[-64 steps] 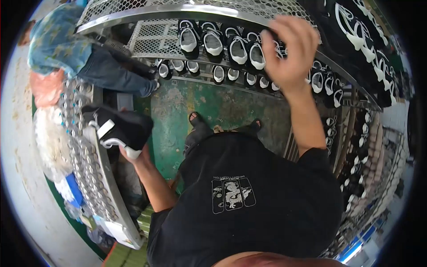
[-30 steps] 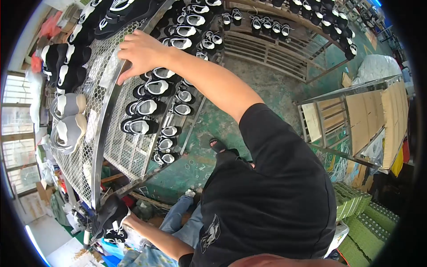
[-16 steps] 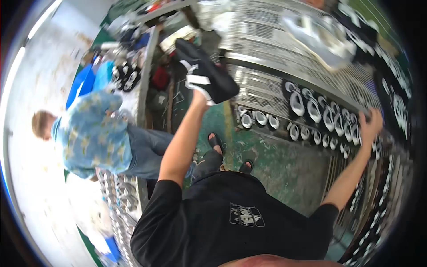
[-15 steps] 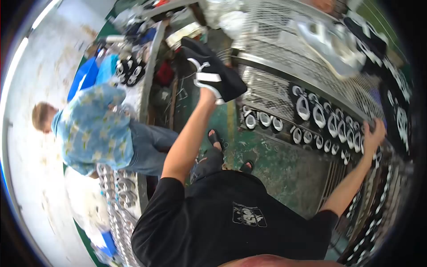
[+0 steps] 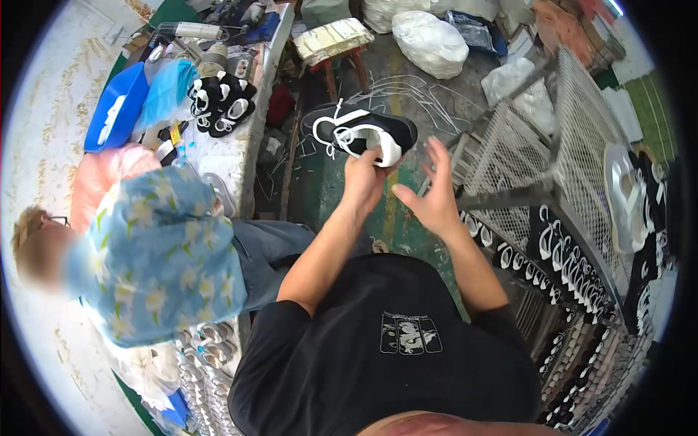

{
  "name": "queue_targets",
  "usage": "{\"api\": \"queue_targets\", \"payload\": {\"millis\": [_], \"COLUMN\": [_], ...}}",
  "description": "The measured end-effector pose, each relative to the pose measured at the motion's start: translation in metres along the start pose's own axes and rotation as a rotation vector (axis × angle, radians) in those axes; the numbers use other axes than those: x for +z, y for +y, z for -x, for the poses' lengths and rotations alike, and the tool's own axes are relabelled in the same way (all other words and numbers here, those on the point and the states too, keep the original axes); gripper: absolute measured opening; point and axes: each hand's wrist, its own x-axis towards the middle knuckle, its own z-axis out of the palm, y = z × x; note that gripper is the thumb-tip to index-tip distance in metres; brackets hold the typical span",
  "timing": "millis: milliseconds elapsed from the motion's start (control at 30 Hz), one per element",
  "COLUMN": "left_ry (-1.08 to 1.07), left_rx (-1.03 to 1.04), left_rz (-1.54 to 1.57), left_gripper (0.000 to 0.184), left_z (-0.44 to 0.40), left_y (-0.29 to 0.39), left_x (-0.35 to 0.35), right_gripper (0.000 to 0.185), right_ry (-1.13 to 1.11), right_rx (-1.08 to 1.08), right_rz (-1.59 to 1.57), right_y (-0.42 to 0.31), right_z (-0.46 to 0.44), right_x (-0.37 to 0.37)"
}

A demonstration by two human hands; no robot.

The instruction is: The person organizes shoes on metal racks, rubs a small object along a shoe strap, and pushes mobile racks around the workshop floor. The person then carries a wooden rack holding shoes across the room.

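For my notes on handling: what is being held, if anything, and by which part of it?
The left grip holds a black-and-white lace-up sneaker by its collar, near the heel; the right grip, open beside it, holds nothing.

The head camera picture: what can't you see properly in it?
All in the head view:
- Black shoe: underside faces away from the camera.
- Left hand: partly hidden by the shoe.
- Shirt print: lettering too small to read.
- Lower-right shoe rows: too small and crowded to count.
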Motion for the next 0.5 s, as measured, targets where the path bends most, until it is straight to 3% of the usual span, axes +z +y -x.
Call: {"api": "queue_targets", "payload": {"millis": [167,200,300,367,400,467,500], "left_ry": [0.112,0.108,0.025,0.028,0.066,0.345,0.371], "left_rx": [0.124,0.075,0.196,0.216,0.265,0.376,0.414], "left_rz": [-0.002,-0.018,-0.043,0.157,0.115,0.257,0.255], "left_gripper": [0.031,0.031,0.033,0.041,0.05,0.053,0.053], "left_z": [-0.059,-0.074,-0.106,-0.12,-0.126,-0.15,-0.159], "left_y": [0.067,0.082,0.121,0.151,0.167,0.187,0.197], "left_x": [-0.026,-0.039,-0.065,-0.091,-0.102,-0.14,-0.161], "right_gripper": [0.095,0.096,0.091,0.085,0.085,0.082,0.08], "right_ry": [-0.118,-0.134,-0.2,-0.3,-0.327,-0.462,-0.515], "right_rx": [0.106,0.173,0.2,0.238,0.242,0.345,0.357], "right_rz": [-0.208,-0.326,-0.4,-0.483,-0.473,-0.504,-0.501], "right_y": [0.017,0.02,0.024,0.033,0.04,0.053,0.059], "right_z": [-0.122,-0.141,-0.2,-0.246,-0.269,-0.318,-0.342], "right_x": [0.1,0.118,0.155,0.179,0.192,0.218,0.231]}}
